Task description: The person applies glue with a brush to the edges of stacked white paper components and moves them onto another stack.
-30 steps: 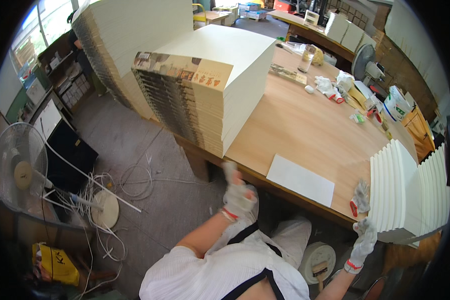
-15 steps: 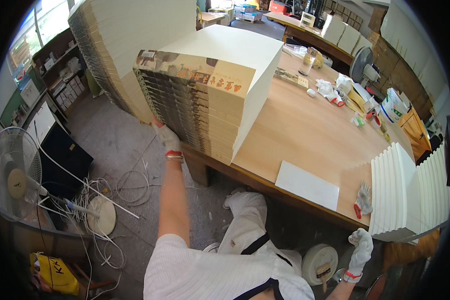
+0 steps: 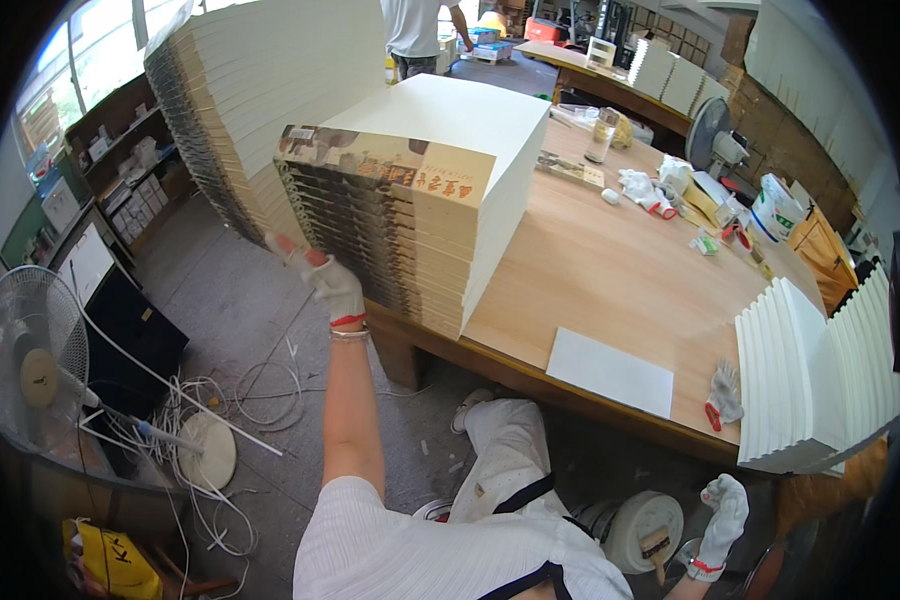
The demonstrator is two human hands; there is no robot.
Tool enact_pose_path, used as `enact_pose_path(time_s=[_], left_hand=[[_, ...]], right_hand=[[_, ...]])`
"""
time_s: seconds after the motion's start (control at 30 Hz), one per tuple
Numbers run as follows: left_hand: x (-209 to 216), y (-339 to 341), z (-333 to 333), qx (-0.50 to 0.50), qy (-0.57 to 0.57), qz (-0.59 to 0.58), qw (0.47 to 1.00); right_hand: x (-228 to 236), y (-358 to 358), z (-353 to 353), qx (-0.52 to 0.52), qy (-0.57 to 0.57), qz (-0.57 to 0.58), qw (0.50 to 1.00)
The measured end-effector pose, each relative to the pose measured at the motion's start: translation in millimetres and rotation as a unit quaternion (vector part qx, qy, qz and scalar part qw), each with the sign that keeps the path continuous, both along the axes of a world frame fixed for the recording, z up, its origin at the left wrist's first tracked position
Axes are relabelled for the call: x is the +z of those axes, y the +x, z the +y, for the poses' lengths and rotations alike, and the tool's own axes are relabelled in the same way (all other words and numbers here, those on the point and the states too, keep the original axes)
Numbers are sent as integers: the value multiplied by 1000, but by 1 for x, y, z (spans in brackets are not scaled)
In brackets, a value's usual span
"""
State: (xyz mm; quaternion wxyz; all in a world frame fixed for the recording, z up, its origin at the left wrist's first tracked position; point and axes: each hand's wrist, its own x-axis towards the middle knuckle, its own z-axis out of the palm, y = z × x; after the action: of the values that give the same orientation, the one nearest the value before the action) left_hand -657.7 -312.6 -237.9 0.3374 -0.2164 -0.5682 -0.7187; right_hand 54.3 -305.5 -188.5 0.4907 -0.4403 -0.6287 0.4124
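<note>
Left hand (image 3: pixel 338 290), gloved — fingers parted, at the left side of the near book stack (image 3: pixel 390 215), contact cannot be told; right hand (image 3: pixel 726 510), gloved — fingers curled, off the near right edge of the table (image 3: pixel 590 270), how tightly cannot be told; book stacks, two: the near one on the table's left, between left hand and bare tabletop, the far stack (image 3: pixel 270 85) beyond it at left; white board (image 3: pixel 610 371), one, near edge; grey glove (image 3: pixel 726 388), one, near right; white blocks (image 3: pixel 788 385), two, right; bucket (image 3: pixel 638 515), one, near right.
</note>
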Motion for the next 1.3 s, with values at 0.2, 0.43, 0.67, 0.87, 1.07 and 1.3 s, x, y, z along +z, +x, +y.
enact_pose_path(time_s=[0.2, 0.43, 0.67, 0.87, 1.07, 1.3], left_hand=[[27, 77, 18, -32, -97, 87, 991], [-48, 334, -21, -449, -223, 241, 831], [-37, 460, -20, -660, -282, 322, 617], [-45, 507, 23, -729, -363, 260, 518], [-104, 594, 61, -728, -577, 277, 244], [-223, 694, 52, -702, -500, 461, 211]], right_hand=[[-19, 42, -51, -93, 12, 39, 995], [-79, 58, -101, -195, -201, 329, 902], [-239, 108, -134, -287, -211, 573, 738], [-370, 133, -101, -508, -159, 551, 643], [-375, 206, -78, -571, -103, 608, 542], [-326, 218, -52, -482, -353, 319, 736]])
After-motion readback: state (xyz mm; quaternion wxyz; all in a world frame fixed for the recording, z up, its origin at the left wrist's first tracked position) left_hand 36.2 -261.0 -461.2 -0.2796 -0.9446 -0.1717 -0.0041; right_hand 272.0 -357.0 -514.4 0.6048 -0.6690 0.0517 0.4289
